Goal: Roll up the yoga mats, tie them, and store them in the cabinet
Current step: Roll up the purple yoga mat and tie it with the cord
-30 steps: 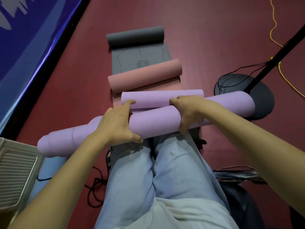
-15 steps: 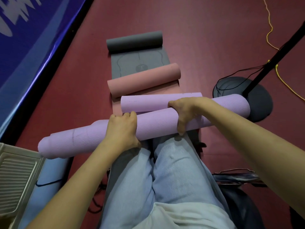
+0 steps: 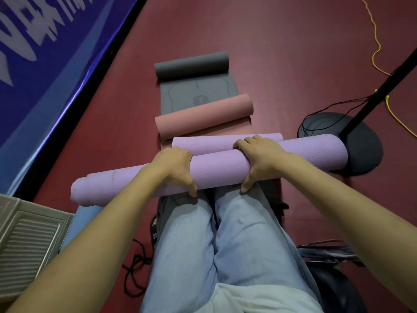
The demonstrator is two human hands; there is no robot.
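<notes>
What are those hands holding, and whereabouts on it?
Both hands grip the rolled purple mat across the knees: left hand left of its middle, right hand right of it.

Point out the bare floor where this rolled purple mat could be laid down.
Bare red floor lies left of the pink mat and grey mat, bordered by the blue banner. More lies right of the grey mat, toward the yellow cord. Crowded: straight ahead, and right by the black stand base.

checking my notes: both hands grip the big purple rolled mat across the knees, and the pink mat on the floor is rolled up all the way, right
Not quite. In the head view the pink mat is only partly rolled, with a flat strip still showing. Both the left hand and right hand do grip the purple rolled mat.
</notes>
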